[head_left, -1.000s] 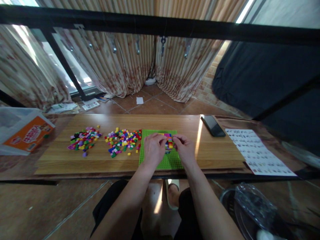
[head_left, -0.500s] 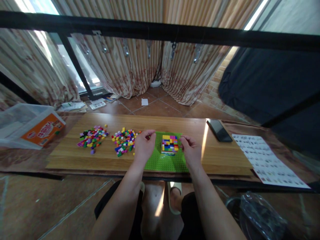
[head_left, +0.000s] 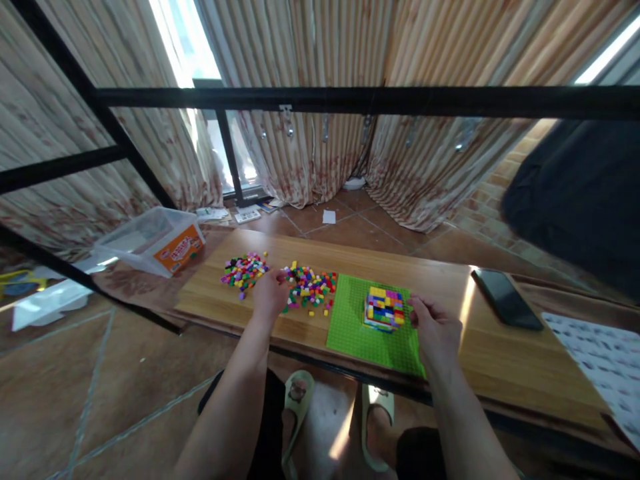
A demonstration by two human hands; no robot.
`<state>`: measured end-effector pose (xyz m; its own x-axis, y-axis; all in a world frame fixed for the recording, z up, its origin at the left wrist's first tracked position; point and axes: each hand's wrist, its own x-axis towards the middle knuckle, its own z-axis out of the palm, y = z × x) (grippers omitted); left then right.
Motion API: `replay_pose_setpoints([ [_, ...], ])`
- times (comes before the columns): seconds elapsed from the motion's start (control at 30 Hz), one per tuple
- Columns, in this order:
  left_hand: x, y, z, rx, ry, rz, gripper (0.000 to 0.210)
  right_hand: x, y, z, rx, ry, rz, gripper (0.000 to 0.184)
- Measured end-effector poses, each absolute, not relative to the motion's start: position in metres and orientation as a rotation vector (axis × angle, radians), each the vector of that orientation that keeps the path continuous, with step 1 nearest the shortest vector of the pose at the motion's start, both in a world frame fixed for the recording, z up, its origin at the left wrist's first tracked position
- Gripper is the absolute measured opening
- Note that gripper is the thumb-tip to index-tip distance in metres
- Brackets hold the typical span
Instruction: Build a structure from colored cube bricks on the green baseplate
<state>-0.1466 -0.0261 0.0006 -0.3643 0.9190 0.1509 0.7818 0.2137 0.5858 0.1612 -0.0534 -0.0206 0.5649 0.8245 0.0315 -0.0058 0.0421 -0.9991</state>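
My left hand [head_left: 271, 293] is over the board between two heaps of small coloured building bricks, its fingers bent and slightly apart, with nothing visible in them. The left heap [head_left: 245, 270] lies just beyond its wrist side, and the right heap [head_left: 310, 285] reaches its fingertips. On the green baseplate [head_left: 347, 330] stands a square, multicoloured brick build [head_left: 384, 310], with a gap in its top layer. My right hand [head_left: 435, 327] is close to the build's right side, thumb and fingers pinched together; whatever is between them is too small to make out.
A black phone [head_left: 507, 300] lies on the wooden board [head_left: 450, 273] at the right, near a printed sheet [head_left: 595, 360]. A clear plastic box [head_left: 150, 243] with an orange label stands to the left. A dark metal bar [head_left: 320, 98] crosses the view beyond the board.
The view has turned left, so the scene sits farther right. My left hand has moved left from beside the baseplate to the brick heaps. My right hand stays by the build.
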Motion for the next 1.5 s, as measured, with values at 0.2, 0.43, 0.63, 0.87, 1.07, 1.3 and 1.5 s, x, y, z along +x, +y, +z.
replay_pose_setpoints([
  [0.2, -0.130, -0.015, -0.010, 1.910, 2.194, 0.831, 0.024, 0.161, -0.051, -0.028, -1.391, -0.815, 0.735, 0.027],
  [0.43, -0.095, -0.005, -0.020, 2.033, 2.273, 0.721, 0.026, 0.159, -0.049, -0.031, -1.369, -0.771, 0.783, 0.029],
  [0.63, -0.089, -0.007, -0.018, 1.934, 2.369, 0.707, 0.027, 0.160, -0.051, -0.023, -1.396, -0.760, 0.759, 0.026],
  [0.87, -0.089, -0.004, -0.012, 1.810, 2.388, 0.699, 0.024, 0.160, -0.052, -0.022, -1.397, -0.815, 0.728, 0.025],
  [1.07, -0.091, -0.002, -0.013, 1.821, 2.425, 0.679, 0.020, 0.162, -0.053, -0.022, -1.389, -0.827, 0.727, 0.027],
  [1.3, -0.083, -0.009, -0.008, 1.829, 1.921, 1.201, 0.017, 0.158, -0.052, -0.017, -1.370, -0.804, 0.732, 0.022],
  [1.5, -0.043, -0.029, -0.004, 1.668, 1.163, 1.357, 0.014, 0.155, -0.050, -0.015, -1.389, -0.823, 0.733, 0.027],
])
